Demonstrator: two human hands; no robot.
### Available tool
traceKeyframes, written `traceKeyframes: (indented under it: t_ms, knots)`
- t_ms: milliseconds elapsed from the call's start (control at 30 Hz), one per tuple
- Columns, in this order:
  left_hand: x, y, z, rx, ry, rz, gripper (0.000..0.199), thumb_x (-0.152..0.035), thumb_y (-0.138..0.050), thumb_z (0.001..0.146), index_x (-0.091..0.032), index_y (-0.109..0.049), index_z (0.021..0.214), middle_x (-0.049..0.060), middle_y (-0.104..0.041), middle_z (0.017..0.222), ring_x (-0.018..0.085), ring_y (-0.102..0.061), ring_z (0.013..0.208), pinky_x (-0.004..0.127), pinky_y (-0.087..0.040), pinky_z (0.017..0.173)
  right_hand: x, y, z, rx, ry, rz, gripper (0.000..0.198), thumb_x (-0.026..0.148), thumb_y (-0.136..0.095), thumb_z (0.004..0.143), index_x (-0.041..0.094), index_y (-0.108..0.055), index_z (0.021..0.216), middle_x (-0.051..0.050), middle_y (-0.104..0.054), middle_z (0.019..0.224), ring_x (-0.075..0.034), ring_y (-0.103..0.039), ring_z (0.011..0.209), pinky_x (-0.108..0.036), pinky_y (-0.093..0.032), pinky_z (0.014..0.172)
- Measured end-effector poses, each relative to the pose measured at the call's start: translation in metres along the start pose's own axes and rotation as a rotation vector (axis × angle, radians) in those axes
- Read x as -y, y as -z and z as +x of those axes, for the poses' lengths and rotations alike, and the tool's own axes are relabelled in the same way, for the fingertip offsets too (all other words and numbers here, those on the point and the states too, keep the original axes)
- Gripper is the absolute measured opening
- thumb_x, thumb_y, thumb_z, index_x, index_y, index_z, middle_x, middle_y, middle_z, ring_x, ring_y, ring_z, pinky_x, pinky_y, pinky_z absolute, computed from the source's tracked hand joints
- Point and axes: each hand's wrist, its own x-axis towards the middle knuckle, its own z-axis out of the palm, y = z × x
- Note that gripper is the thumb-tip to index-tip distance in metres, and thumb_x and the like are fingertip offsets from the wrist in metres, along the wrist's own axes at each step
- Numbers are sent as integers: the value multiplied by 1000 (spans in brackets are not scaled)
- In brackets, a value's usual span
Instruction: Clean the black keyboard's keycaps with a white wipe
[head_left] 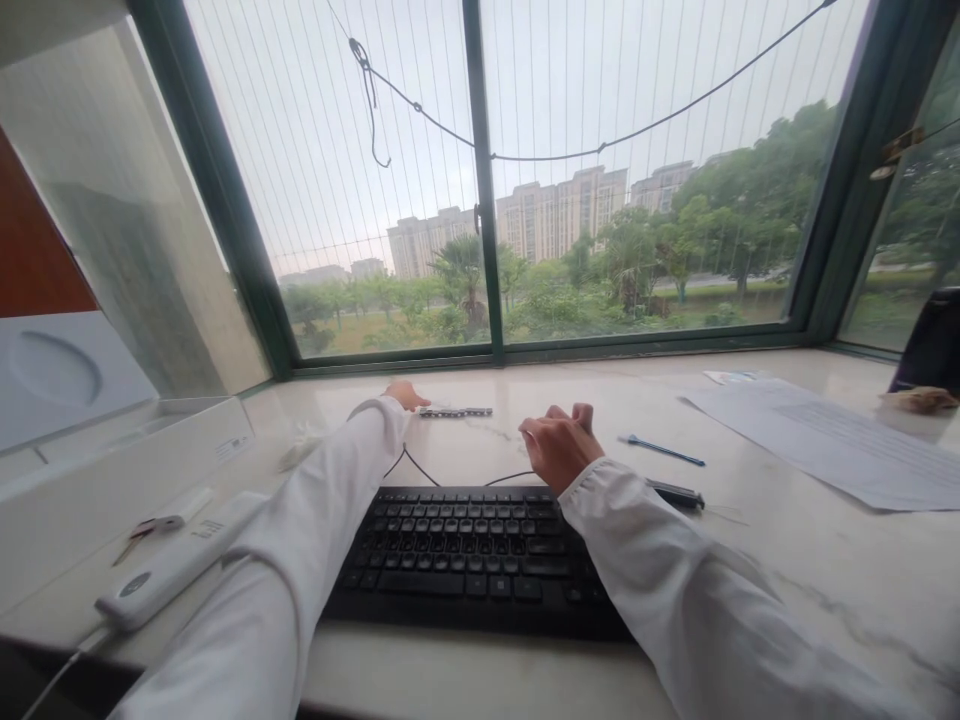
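Note:
My left hand (407, 395) reaches to the back of the white counter, beside the left end of a short row of small dark pieces that look like keycaps (456, 412). One digit stretches toward that row; the other fingers are partly hidden. Above the back right corner of a black keyboard (461, 560), my right hand (562, 447) is closed with bent fingers. Whatever it holds, if anything, cannot be made out. One middle row of the keyboard looks darker, as if its caps are off. White sleeves cover both forearms.
Right of my right hand lie a thin blue stick tool (666, 451) and a black-handled tool (676, 495) with fine wires. Printed paper (817, 440) is farther right. At left are a white power strip (180, 560), keys (150, 525) and a white box (202, 440). A window stands behind.

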Motion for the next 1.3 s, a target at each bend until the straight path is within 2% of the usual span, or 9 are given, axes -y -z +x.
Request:
traceKeyframes:
  t_ms: [200, 433, 500, 600, 767, 900, 1000, 1167, 1300]
  knots:
    - [-8, 0, 9, -29, 17, -48, 32, -41, -77, 59, -12, -72, 72, 11, -69, 71, 21, -63, 73, 26, -45, 68, 3, 6, 1, -40, -23, -8, 29, 18, -40, 90, 18, -67, 77, -11, -71, 72, -22, -52, 83, -43, -16, 81]
    - [-23, 31, -11, -206, -55, -190, 37, -41, -61, 80, -14, -72, 101, 12, -71, 98, 22, -64, 89, 27, -46, 74, -12, 13, 2, -129, -227, -195, 31, 29, -47, 89, 15, -60, 113, -19, -69, 102, -30, -53, 93, -44, -21, 80]
    - [-32, 40, -24, -248, -108, -223, 36, -40, -59, 83, -15, -72, 104, 12, -70, 106, 23, -63, 93, 28, -46, 76, -17, 13, 2, 2, -296, -234, 29, 35, -53, 87, 14, -63, 104, -17, -70, 89, -31, -56, 88, -45, -23, 79]
    - [-47, 48, -54, -284, -224, -272, 36, -44, -57, 86, -16, -70, 105, 9, -70, 107, 20, -63, 92, 26, -46, 77, -21, 16, 2, 181, -296, -233, 17, 24, -53, 85, 16, -68, 89, -13, -70, 76, -28, -61, 79, -46, -24, 81]
    - [-71, 48, -127, -348, -504, -406, 36, -44, -57, 87, -15, -64, 106, 10, -69, 104, 16, -63, 88, 27, -49, 76, -20, 21, 3, 107, -297, -154, 24, 20, -48, 86, 18, -72, 85, -13, -71, 76, -23, -63, 70, -39, -32, 75]
    - [-88, 34, -183, -445, -706, -428, 30, -37, -59, 86, -17, -60, 108, 6, -70, 100, 12, -63, 73, 26, -49, 69, -21, 15, 4, -1, -362, 65, 28, 38, -51, 86, 22, -74, 87, -12, -72, 79, -23, -63, 69, -32, -36, 61]
    - [-95, 17, -207, -517, -728, -313, 28, -34, -64, 82, -20, -60, 105, 1, -72, 92, 13, -63, 66, 27, -47, 67, -20, 8, 7, -12, -381, 352, 30, 43, -53, 83, 21, -74, 77, -9, -73, 74, -22, -64, 71, -30, -40, 61]
    - [-94, -5, -214, -551, -753, -227, 27, -30, -66, 81, -23, -59, 106, -3, -72, 93, 14, -65, 69, 26, -45, 66, -11, -3, 12, 149, -565, 1110, 29, 41, -66, 73, 14, -74, 81, -9, -73, 78, -20, -64, 69, -30, -47, 63]
    - [-92, -13, -214, -544, -753, -201, 25, -33, -62, 84, -25, -57, 108, -3, -71, 95, 15, -66, 76, 26, -46, 68, 2, -9, 11, 186, -642, 1492, 31, 35, -76, 64, 12, -71, 85, -11, -73, 82, -21, -65, 69, -32, -51, 66]
